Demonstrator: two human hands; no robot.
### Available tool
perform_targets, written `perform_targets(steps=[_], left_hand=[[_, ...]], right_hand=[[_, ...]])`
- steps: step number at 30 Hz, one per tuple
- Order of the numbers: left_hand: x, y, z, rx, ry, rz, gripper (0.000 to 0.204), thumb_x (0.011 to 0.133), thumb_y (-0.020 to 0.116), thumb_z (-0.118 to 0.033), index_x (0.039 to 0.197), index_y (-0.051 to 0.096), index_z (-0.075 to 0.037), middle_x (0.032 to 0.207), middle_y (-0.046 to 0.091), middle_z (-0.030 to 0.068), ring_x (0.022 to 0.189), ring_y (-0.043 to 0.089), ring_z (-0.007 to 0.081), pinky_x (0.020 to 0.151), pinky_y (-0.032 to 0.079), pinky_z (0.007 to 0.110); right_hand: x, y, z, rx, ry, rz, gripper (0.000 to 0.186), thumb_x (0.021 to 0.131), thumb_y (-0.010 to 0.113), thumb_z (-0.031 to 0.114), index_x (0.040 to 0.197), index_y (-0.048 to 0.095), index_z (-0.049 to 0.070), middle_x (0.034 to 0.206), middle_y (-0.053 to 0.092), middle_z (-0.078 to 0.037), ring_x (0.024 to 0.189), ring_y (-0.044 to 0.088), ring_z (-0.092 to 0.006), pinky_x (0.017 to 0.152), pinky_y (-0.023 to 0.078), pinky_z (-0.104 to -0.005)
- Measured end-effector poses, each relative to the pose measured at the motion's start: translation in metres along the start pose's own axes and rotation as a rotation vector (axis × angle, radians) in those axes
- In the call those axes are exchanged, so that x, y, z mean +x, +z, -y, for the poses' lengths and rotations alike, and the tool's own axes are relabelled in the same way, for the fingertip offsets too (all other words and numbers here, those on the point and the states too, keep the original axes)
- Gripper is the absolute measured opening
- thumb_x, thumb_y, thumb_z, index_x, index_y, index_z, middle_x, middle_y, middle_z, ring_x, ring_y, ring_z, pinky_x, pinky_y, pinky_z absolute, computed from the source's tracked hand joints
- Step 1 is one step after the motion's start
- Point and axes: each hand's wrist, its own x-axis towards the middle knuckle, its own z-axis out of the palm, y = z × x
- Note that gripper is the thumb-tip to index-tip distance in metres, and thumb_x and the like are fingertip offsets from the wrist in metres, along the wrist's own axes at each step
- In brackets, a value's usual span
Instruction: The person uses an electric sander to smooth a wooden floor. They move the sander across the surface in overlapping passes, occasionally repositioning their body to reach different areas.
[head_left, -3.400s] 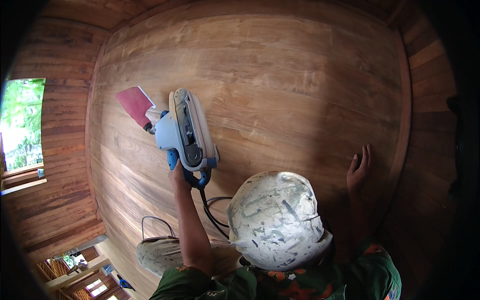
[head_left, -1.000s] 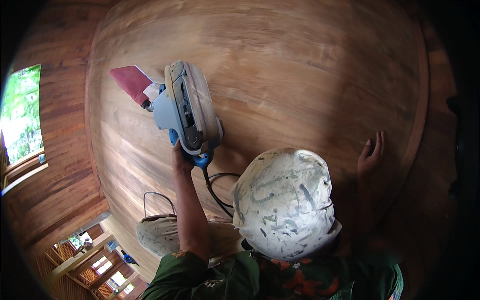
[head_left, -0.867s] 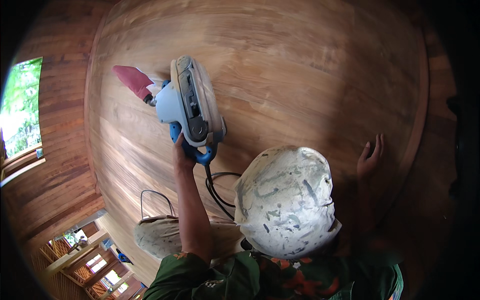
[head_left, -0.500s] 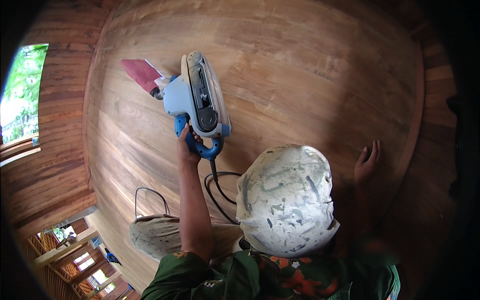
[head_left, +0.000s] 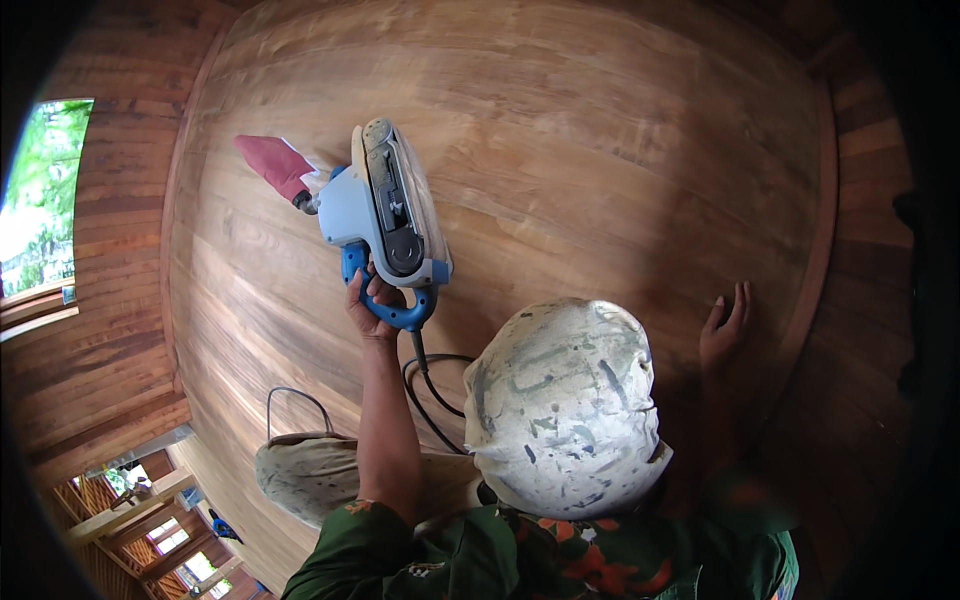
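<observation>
My left hand is wrapped round the blue rear handle of a belt sander. The sander is tipped on its side, so its belt loop and black side frame show. A red dust bag sticks out from its far left. From the handle a black power cord runs back toward my legs and passes behind my knee. Over at the right, in shadow by the edge trim, my right hand has its fingers stretched out and holds nothing. Whether it rests on the wood, I cannot tell.
Around the sander spreads a broad wooden plank floor, bordered by raised trim. My paint-stained knee is bent up in front. A plank wall with a window stands left. A blue object lies at lower left.
The view has shifted slightly. The sander sits a little nearer and farther left in the picture, still in my left hand. My right hand stays open at the right.
</observation>
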Motion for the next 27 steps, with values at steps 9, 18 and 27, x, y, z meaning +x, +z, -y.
perform_targets(steps=[9, 18, 27], left_hand=[[0.000, -0.001, -0.008, 0.125, 0.064, -0.128, 0.014, 0.098, 0.063, -0.016, 0.103, 0.056, -0.005, 0.061, 0.047, -0.0029, 0.052, 0.048, 0.0095, 0.052, 0.048, 0.020], [0.007, 0.037, 0.020, 0.366, 0.101, -0.197, 0.010, 0.101, 0.059, -0.016, 0.104, 0.062, -0.006, 0.062, 0.043, -0.0044, 0.058, 0.047, 0.0099, 0.055, 0.043, 0.024], [0.014, 0.056, 0.040, 0.423, 0.144, -0.251, 0.011, 0.101, 0.058, -0.016, 0.108, 0.058, -0.008, 0.062, 0.043, -0.0045, 0.060, 0.048, 0.0098, 0.058, 0.044, 0.024]], right_hand=[[-0.001, 0.001, 0.008, -0.040, 0.003, 0.022, 0.038, 0.104, 0.061, 0.015, 0.139, 0.060, -0.002, 0.146, 0.058, -0.021, 0.136, 0.055, -0.0401, 0.115, 0.043, -0.0485], [-0.007, 0.009, 0.012, 0.082, 0.045, 0.025, 0.039, 0.105, 0.060, 0.014, 0.140, 0.058, -0.003, 0.147, 0.058, -0.022, 0.137, 0.054, -0.0406, 0.115, 0.043, -0.0487], [-0.004, 0.001, 0.011, -0.031, 0.031, 0.046, 0.039, 0.104, 0.061, 0.016, 0.139, 0.059, -0.002, 0.147, 0.058, -0.021, 0.137, 0.053, -0.0405, 0.116, 0.042, -0.0509]])
